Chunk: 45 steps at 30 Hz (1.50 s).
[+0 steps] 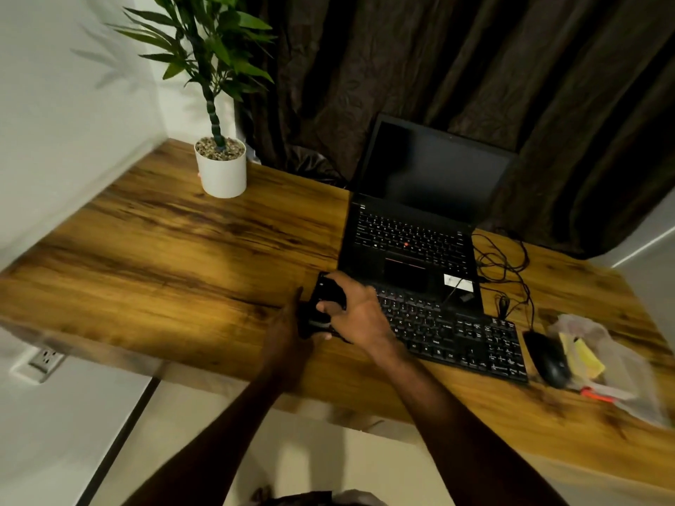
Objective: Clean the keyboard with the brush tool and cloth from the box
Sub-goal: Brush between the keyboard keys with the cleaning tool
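A black keyboard (456, 337) lies slanted on the wooden desk (164, 257), in front of an open laptop. At its left end both hands meet around a small black tool (317, 317) with a grey band; blur hides its exact shape. My left hand (288, 332) wraps the tool's lower left side. My right hand (359, 310) lies over the keyboard's left keys, with its thumb pressed on the top of the tool. A clear plastic bag (617, 363) with a yellow cloth (582, 357) inside lies at the right end of the desk.
A black laptop (412, 228) stands open with a dark screen behind the keyboard. A black mouse (549, 359) and tangled cables (507, 275) lie to its right. A white pot with a plant (221, 173) stands at the back left. A dark curtain hangs behind.
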Available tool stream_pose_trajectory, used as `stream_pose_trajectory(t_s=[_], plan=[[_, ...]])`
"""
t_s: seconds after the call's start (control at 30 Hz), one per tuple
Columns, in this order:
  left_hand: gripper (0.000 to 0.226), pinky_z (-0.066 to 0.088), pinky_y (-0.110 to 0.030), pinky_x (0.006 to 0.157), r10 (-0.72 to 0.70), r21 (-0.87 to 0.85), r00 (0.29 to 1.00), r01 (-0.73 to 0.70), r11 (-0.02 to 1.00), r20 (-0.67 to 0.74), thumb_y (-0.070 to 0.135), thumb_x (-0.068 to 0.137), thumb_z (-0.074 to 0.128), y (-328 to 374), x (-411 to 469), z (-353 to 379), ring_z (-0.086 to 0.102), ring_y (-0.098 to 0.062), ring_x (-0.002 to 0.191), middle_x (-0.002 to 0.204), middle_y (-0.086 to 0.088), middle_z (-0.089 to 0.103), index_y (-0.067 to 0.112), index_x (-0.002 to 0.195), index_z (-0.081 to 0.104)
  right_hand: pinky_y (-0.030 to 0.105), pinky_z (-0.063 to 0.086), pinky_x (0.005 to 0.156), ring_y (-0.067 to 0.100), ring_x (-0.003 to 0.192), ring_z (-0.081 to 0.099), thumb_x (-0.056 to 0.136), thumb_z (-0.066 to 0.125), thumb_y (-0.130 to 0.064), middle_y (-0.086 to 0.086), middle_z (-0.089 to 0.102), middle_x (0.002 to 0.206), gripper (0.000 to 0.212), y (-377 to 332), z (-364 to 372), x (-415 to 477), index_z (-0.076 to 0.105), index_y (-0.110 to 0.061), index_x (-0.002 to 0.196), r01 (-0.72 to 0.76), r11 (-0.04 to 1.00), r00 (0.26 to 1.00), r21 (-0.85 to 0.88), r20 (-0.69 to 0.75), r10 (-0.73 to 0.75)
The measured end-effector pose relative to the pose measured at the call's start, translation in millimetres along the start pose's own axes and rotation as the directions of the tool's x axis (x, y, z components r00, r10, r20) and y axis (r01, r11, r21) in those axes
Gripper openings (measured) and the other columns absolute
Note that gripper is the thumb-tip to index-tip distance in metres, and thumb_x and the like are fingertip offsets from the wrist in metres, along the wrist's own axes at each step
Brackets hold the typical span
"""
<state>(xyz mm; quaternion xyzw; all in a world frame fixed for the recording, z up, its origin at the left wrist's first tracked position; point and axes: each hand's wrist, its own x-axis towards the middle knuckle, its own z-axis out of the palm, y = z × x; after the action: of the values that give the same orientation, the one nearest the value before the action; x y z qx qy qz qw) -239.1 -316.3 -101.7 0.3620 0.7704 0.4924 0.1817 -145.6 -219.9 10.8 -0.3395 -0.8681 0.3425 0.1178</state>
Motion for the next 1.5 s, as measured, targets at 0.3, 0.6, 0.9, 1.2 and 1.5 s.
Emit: stream_pose_trajectory(t_s=[0.3,0.6,0.9,1.2,1.5], plan=[[0.114,0.049,-0.039,0.098,-0.045,0.001,0.998,0.045,0.999,0.046,0.037,0.069,0.089,-6,2,0,0.060,-0.016,0.116,0.126,0.006,0.065,0.029,0.157,0.017,0.039,0.058,0.085,0.024,0.101,0.065,0.084,0.071,-0.020,0.006,0.067,0.110,0.045,5,-14,4,0.057,-0.032,0.125,-0.028,0.973,0.999,-0.227,0.029,0.036],[0.104,0.048,-0.047,0.102,-0.009,-0.012,0.998,0.010,1.000,0.059,0.046,0.071,0.085,-13,4,1,0.057,-0.016,0.122,0.133,0.006,0.062,0.029,0.155,0.026,0.029,0.057,0.084,0.012,0.099,0.064,0.088,0.071,-0.015,-0.003,0.066,0.110,0.040,23,-32,-1,0.059,-0.029,0.124,-0.083,0.997,0.994,-0.011,0.070,0.083],[0.076,0.037,-0.048,0.113,0.154,0.172,0.983,-0.169,0.971,0.097,0.072,0.083,0.055,-13,4,-5,0.037,-0.018,0.140,0.156,0.005,0.037,0.030,0.145,0.047,0.012,0.045,0.072,0.001,0.091,0.062,0.087,0.074,-0.012,-0.008,0.066,0.104,0.039,74,-88,-37,0.058,-0.032,0.116,-0.148,0.987,0.988,-0.054,0.039,0.151],[0.066,0.030,-0.039,0.115,0.127,0.193,0.989,-0.138,0.971,0.070,0.049,0.083,0.074,-5,2,-4,0.036,-0.019,0.140,0.154,0.004,0.040,0.026,0.141,0.052,0.013,0.044,0.071,0.010,0.095,0.063,0.086,0.075,-0.014,-0.006,0.064,0.104,0.040,110,-109,-61,0.059,-0.028,0.120,-0.189,0.981,0.982,-0.042,-0.036,0.187],[0.064,0.037,-0.035,0.105,0.074,0.192,0.996,-0.081,0.978,0.041,0.039,0.078,0.082,4,1,-6,0.049,-0.025,0.129,0.142,-0.002,0.052,0.019,0.135,0.059,0.043,0.053,0.096,0.019,0.114,0.059,0.084,0.076,-0.021,0.002,0.062,0.125,0.048,149,-138,-83,0.056,-0.033,0.126,-0.248,0.966,0.968,-0.066,-0.046,0.245]])
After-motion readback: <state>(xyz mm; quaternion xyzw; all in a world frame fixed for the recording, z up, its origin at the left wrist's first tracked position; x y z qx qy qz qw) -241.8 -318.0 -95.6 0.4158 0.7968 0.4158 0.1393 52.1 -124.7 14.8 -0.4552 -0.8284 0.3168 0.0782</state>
